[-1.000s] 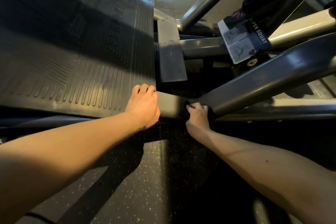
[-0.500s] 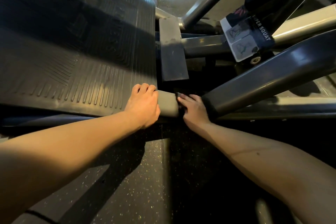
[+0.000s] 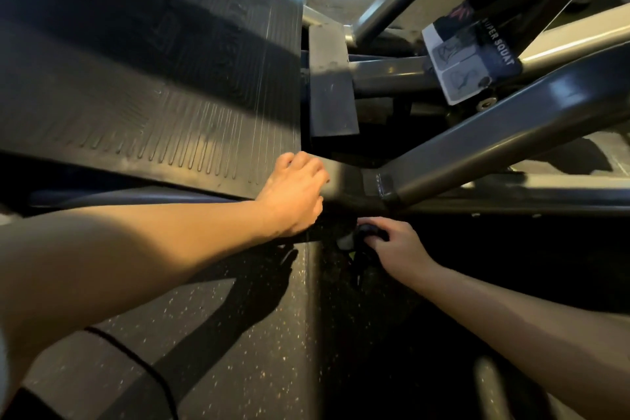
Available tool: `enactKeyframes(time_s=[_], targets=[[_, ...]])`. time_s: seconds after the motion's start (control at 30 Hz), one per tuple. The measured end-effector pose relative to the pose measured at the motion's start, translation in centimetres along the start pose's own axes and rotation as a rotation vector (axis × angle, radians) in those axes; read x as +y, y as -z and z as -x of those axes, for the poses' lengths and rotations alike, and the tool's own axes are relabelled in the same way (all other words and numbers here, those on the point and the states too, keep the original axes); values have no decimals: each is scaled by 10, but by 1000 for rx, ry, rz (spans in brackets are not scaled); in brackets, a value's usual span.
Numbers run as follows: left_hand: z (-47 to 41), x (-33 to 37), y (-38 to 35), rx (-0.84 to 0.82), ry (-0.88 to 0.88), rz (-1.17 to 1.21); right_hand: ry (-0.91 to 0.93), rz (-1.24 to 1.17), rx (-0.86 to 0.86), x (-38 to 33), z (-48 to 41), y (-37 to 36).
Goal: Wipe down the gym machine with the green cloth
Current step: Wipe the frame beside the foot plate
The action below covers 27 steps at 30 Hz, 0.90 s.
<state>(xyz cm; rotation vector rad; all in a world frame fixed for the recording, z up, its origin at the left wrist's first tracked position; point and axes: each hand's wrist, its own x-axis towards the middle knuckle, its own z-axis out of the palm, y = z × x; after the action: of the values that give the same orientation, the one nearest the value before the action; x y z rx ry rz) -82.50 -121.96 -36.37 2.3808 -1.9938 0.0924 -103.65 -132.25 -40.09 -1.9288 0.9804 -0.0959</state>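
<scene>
My left grip point(image 3: 293, 194) is clasping the frame tube point(image 3: 354, 181); just below it, my right grip point(image 3: 392, 242) is clutching the shadowed cloth point(image 3: 365, 229).

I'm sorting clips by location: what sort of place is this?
Most likely a gym: a ribbed rubber footplate, a steel-tube machine frame carrying a "Super Squat" instruction label, and speckled rubber flooring.
</scene>
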Motion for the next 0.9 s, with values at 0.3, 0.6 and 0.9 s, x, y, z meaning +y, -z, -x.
enactKeyframes(time_s=[0.3, 0.6, 0.9], targets=[[54, 45, -7, -547, 220, 793, -70, -251, -127, -15, 43, -2], [97, 27, -11, -613, 462, 1067, 17, -148, -191, -25, 43, -39], [150, -19, -4, -458, 636, 966, 96, -17, -271, -56, 23, -95]])
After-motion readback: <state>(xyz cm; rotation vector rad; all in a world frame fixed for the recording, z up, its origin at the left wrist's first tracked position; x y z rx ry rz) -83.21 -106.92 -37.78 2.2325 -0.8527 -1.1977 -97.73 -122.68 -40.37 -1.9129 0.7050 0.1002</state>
